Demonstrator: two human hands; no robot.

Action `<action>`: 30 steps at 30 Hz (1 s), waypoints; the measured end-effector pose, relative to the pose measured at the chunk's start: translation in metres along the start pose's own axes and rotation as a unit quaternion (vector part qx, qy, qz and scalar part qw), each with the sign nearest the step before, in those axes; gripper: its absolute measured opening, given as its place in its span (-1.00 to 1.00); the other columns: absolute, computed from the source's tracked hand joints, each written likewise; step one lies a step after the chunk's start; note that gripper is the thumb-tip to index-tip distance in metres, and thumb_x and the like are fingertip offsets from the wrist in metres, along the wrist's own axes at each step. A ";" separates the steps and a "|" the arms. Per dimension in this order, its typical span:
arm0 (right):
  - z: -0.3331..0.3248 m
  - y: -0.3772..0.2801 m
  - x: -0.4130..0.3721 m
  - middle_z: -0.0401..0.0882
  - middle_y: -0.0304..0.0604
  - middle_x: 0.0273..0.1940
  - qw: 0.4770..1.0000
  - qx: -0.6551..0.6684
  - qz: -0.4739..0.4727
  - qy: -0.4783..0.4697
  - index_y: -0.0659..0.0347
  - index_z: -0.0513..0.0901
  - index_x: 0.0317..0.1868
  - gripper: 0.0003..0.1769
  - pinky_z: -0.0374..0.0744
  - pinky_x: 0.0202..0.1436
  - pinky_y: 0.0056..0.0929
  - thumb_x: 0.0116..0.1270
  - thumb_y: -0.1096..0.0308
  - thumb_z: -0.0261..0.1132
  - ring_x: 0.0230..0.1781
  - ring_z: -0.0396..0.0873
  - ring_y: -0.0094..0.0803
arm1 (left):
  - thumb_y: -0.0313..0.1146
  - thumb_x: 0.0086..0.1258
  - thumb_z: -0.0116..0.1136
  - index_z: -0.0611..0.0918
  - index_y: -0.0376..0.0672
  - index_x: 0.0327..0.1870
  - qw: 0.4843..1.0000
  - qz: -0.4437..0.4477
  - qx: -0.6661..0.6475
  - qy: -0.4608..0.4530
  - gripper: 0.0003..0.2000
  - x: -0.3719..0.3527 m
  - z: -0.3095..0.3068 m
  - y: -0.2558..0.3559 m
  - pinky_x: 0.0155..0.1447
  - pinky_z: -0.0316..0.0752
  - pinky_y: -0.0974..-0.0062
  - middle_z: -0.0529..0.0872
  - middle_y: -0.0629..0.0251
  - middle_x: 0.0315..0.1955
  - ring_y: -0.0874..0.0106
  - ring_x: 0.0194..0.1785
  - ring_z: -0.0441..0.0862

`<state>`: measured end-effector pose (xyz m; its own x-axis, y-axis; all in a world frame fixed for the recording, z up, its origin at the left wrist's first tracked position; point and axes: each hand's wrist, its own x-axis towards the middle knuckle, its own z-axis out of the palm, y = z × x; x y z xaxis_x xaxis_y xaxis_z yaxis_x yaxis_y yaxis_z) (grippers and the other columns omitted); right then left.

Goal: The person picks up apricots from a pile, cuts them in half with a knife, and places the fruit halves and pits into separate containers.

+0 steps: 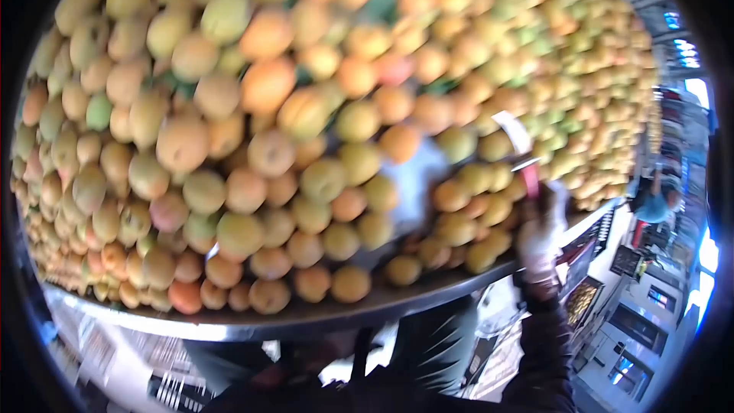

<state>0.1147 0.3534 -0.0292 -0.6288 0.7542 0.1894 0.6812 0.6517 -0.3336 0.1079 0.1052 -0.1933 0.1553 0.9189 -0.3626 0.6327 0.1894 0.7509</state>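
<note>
The grip of the right hand [541, 231] closes around a red-handled tool [530, 179] by the tabletop's [428, 302] near edge, pale end forward, likely keeping fingers clear; fruit [183, 144] lies beyond.

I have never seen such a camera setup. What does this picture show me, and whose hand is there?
There is no machine: a person wears one camera on the head, looking forward and down. The wide lens bends everything at the edges. Many round yellow and orange fruits lie on a big surface with a shiny rim. The wearer's right hand seems to hold a tool with a red handle; blur hides its exact kind. I cannot make out the left hand.
</note>
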 end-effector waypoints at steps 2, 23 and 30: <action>-0.004 -0.012 0.000 0.60 0.14 -0.16 1.000 0.017 0.000 0.011 0.24 0.50 0.03 -0.66 0.55 -0.08 -0.22 0.22 0.50 0.21 -0.15 0.62 -0.03 | -0.22 0.25 0.02 0.59 -0.30 -0.17 0.999 0.026 0.007 0.019 -0.68 -0.023 -0.030 0.014 -0.05 0.48 0.06 0.64 -0.09 -0.30 0.04 -0.21 0.61; -0.181 -0.036 -0.053 0.48 -0.03 -0.23 0.604 0.742 -0.003 0.293 0.34 0.34 -0.03 -0.66 0.65 -0.32 -0.39 0.15 0.60 0.15 -0.33 0.56 -0.33 | -0.11 0.19 0.07 0.63 -0.15 0.00 0.964 -0.234 0.122 0.042 -0.58 -0.168 0.020 -0.071 0.11 0.45 0.21 0.66 0.00 -0.06 0.07 0.03 0.59; -0.296 -0.038 -0.099 0.56 -0.13 -0.31 0.611 0.704 -0.068 0.357 0.11 0.35 0.03 -0.68 0.34 -0.60 -0.58 0.41 0.13 0.10 -0.58 0.38 -0.55 | -0.10 0.23 0.04 0.60 -0.12 0.09 0.965 -0.243 0.095 0.030 -0.55 -0.200 0.039 -0.032 0.18 0.40 0.27 0.63 0.05 0.03 0.09 0.11 0.55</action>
<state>0.2616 0.2781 0.2384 0.0214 0.8715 0.4899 -0.6718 0.3754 -0.6385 0.0862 -0.0983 -0.1668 -0.2350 0.7574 -0.6092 0.7489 0.5407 0.3833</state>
